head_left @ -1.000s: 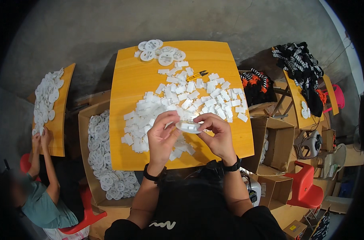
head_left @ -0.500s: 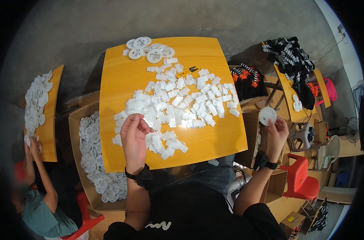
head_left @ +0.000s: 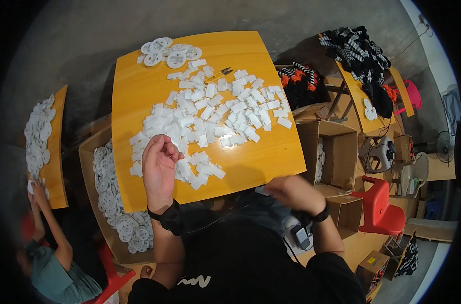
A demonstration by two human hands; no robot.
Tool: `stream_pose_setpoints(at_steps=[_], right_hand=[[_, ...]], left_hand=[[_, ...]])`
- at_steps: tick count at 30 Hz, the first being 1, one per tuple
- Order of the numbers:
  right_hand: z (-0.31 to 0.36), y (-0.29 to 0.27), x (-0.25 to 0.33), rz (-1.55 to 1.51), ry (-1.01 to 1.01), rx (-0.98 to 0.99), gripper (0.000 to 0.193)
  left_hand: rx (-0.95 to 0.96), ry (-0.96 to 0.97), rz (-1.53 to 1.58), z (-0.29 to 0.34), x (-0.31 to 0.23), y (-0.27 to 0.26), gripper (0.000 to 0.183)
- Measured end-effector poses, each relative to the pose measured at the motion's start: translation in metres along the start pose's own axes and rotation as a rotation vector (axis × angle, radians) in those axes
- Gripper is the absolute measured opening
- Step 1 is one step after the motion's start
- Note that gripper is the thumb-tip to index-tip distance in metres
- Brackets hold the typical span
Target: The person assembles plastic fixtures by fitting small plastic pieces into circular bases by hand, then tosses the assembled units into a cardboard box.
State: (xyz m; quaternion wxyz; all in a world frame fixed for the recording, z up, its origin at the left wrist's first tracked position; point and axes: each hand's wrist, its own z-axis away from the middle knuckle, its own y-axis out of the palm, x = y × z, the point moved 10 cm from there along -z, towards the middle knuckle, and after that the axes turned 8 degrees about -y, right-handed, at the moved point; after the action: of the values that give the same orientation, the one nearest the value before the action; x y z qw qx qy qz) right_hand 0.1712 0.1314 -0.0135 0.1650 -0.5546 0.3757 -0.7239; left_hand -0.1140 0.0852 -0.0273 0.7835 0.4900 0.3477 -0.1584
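Note:
My left hand (head_left: 160, 164) is raised over the near left part of a pile of small white rectangular plastic pieces (head_left: 202, 109). Its fingers are curled in, and what they hold, if anything, is hidden. Smeared by motion, my right hand (head_left: 293, 191) is at the table's near right edge, and its fingers do not show clearly. Close to its fingertips, below the table edge, lies a small pale piece (head_left: 262, 191). Yellow-handled thread snips (head_left: 218, 75) lie at the far side of the pile. Round white plastic discs (head_left: 176, 59) are grouped at the table's far left corner.
The yellow table (head_left: 271, 159) is between a carton of white discs (head_left: 120, 253) on the left and an open carton (head_left: 339, 157) on the right. A red chair (head_left: 379, 213) stands at right. At far left, a co-worker's hands (head_left: 38, 190) touch discs on another table.
My right hand has moved left and down from the right-hand carton to the table's edge; the white disc it held is gone from it. The view has shifted slightly; my left hand stays curled.

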Motion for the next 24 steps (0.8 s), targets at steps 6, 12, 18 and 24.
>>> stream_pose_setpoints(at_steps=[6,12,18,24], right_hand=[[0.001,0.089,-0.017,0.482,-0.021,0.235,0.009],[0.007,0.089,-0.027,0.471,0.008,0.111,0.007],[0.005,0.072,-0.013,0.423,-0.084,0.184,0.008],[-0.008,0.017,0.011,0.055,-0.111,0.091,0.027]], left_hand=[[-0.010,0.018,-0.019,0.009,-0.003,0.005,0.014],[-0.057,0.036,-0.043,0.006,0.001,-0.009,0.015],[0.015,0.013,-0.003,0.003,0.003,-0.011,0.013],[-0.030,0.018,0.013,-0.001,0.003,-0.017,0.012]])
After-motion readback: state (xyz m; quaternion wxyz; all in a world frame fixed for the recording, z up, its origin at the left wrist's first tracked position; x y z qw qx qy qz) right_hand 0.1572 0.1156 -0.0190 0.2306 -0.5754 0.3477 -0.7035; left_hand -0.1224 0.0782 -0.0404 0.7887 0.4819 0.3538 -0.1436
